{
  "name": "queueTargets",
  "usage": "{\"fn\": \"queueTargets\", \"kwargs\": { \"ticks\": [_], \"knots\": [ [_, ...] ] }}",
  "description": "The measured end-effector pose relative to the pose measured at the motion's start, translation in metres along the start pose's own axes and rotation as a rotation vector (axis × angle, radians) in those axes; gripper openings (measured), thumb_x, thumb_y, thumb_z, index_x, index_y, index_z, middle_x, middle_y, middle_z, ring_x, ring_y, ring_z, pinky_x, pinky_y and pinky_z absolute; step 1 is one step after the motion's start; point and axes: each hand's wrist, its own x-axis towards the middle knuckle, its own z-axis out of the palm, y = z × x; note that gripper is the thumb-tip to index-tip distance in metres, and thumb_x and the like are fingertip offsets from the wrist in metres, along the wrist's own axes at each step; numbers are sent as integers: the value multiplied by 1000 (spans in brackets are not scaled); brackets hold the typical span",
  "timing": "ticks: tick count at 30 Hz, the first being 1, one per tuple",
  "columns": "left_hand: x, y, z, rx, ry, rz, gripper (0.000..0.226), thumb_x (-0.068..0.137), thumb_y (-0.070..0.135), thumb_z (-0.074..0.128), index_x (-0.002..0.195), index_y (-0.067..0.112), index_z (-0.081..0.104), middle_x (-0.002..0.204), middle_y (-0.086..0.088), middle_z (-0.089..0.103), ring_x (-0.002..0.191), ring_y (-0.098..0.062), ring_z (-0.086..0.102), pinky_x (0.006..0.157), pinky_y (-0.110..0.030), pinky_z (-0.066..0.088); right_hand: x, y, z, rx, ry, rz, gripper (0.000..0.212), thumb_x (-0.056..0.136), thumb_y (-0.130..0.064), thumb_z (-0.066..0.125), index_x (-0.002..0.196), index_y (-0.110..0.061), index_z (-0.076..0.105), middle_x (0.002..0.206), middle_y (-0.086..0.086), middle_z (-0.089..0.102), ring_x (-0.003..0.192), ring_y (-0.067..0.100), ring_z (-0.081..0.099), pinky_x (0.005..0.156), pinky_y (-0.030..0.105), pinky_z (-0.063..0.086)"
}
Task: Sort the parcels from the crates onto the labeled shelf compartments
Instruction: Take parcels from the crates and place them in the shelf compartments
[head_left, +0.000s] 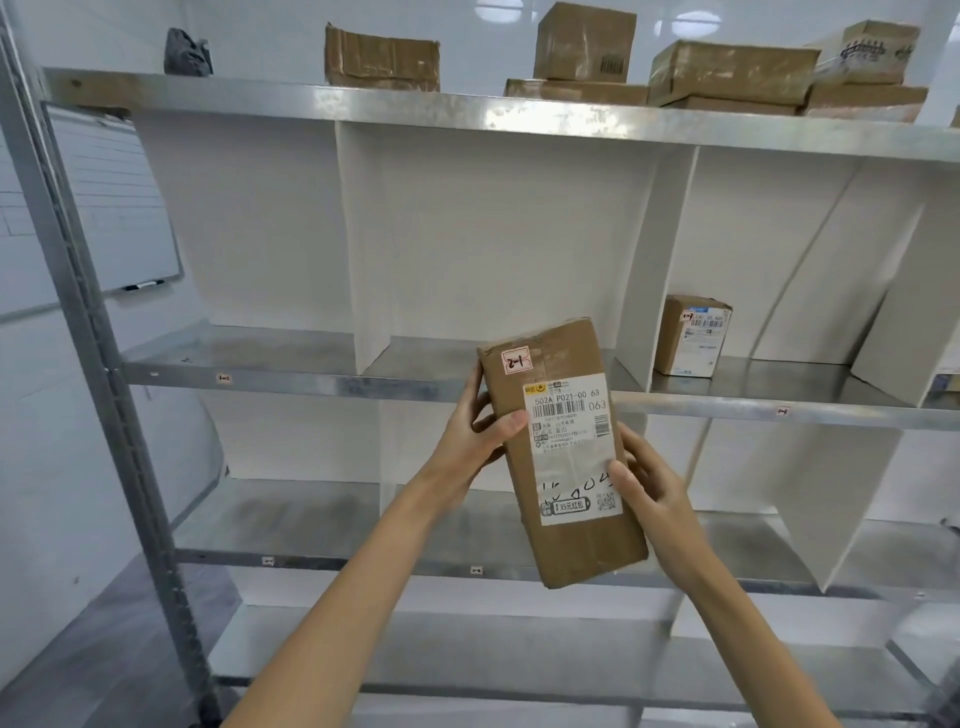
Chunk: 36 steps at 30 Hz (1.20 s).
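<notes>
- Brown cardboard parcel (587, 545) is held up in both hands in front of the metal shelf (363, 387), at the level of its middle and lower boards, not resting on either.
- It stands on end, tilted with its top leaning left.
- Left hand (478, 431) takes the upper left side; its grip is closed round the edge, thumb pressed on the front face beside the barcode.
- Right hand (649, 488) takes the lower right edge; its grip pinches the parcel, thumb lying on the white shipping label (566, 410).
- A small red-edged sticker (515, 361) with handwriting sits at the parcel's top left corner.
- White dividers (363, 249) split the shelf into compartments; small tags (224, 378) are stuck on the board edges.
- One smaller box (691, 335) stands in the middle-row compartment to the right of the divider.
- Several cardboard boxes (584, 44) and a dark bag (187, 52) lie on the top board.
- A whiteboard (114, 208) hangs on the wall at left.
</notes>
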Motion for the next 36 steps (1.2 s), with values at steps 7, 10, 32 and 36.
{"fn": "queueTargets", "kwargs": {
  "ticks": [7, 10, 32, 36],
  "knots": [
    [2, 3, -1, 16, 1, -5, 83, 70, 42, 72, 143, 26, 34, 134, 5, 55, 117, -15, 59, 93, -40, 51, -1, 8, -1, 36, -7, 26, 64, 69, -53, 64, 130, -41, 48, 125, -10, 62, 115, 12, 59, 77, 28, 57],
    [-2, -1, -1, 20, 48, -8, 84, 70, 48, 72, 142, 23, 38, 120, 5, 66, 110, -13, 62, 93, -40, 50, 1, 10, 4, 41, 4, 33, 57, 76, -47, 70, 128, -43, 49, 126, -12, 61, 117, 10, 57, 80, 27, 57],
    [-62, 14, -175, 294, 526, 34, 35, 81, 40, 65, 103, 14, 62, 100, -3, 69, 92, -15, 65, 71, -18, 54, 33, 31, 205, 76, -162, 71, 74, 81, -23, 70, 141, -39, 29, 130, -16, 50, 116, 2, 53, 86, 25, 55],
    [-90, 3, -230, 378, 574, -30, 41, 81, 46, 62, 109, 15, 62, 103, 0, 68, 96, -14, 65, 78, -24, 55, 33, 47, 265, 92, -249, 127, 83, 83, -14, 70, 144, -41, 21, 128, -16, 49, 120, 6, 50, 91, 31, 54]
  ]
}}
